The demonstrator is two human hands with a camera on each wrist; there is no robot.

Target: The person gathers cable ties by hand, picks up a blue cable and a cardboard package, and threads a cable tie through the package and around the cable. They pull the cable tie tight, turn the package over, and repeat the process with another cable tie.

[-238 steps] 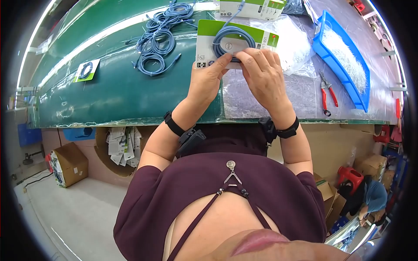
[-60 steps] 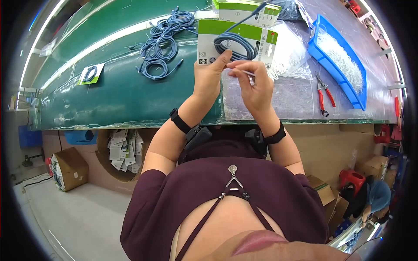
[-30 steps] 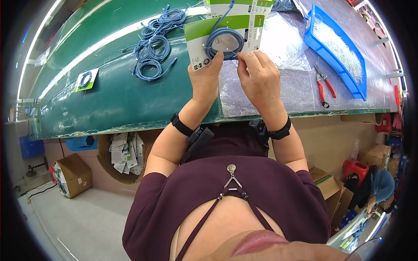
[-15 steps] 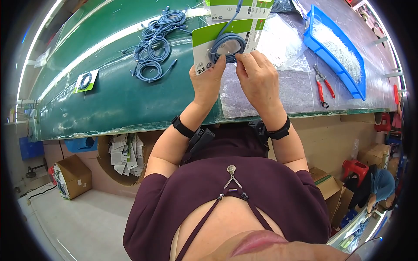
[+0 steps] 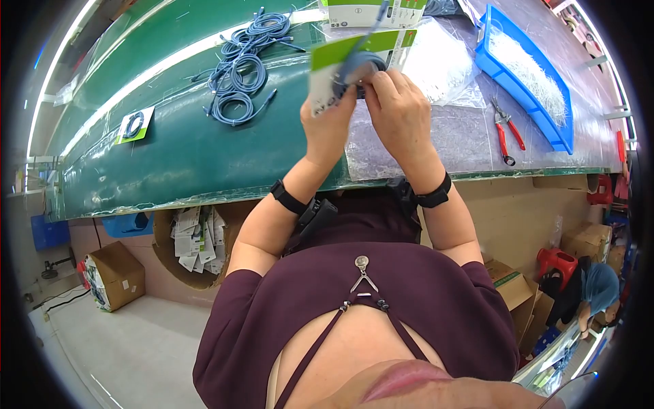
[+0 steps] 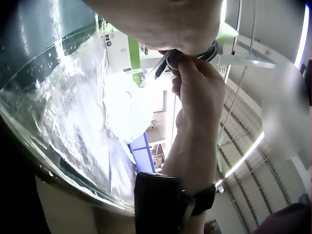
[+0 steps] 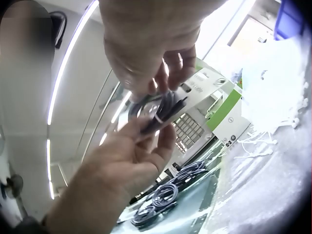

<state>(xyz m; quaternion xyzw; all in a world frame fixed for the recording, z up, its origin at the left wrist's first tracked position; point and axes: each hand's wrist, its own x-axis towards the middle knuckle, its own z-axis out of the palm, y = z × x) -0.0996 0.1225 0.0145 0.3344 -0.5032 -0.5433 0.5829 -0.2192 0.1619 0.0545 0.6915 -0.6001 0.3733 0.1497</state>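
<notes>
In the head view a green and white printed card (image 5: 324, 76) is held up above the table, tilted and partly blurred. A coiled blue-grey cable (image 5: 371, 60) lies against its face, one end rising past the top edge. The left hand (image 5: 328, 129) grips the card's lower left, thumb on the coil. At the coil's lower right, the fingers of the right hand (image 5: 402, 116) pinch the cable and card edge. From the right wrist view, a pale tie crosses the coil (image 7: 163, 114) between both hands. The right fingertips are partly hidden.
Several coiled cables (image 5: 246, 75) lie on the green mat, with a small carded cable (image 5: 134, 125) to their left. At right are red-handled cutters (image 5: 509, 129), a blue tray (image 5: 560, 136) of white strands and a plastic bag (image 5: 439, 65) of white pieces. More cards (image 5: 351, 15) stand behind.
The card has turned and tilted further, moving slightly right. The right hand has shifted a little up and left, closer to the left hand. Earlier it held a thin white strip away from the coil.
</notes>
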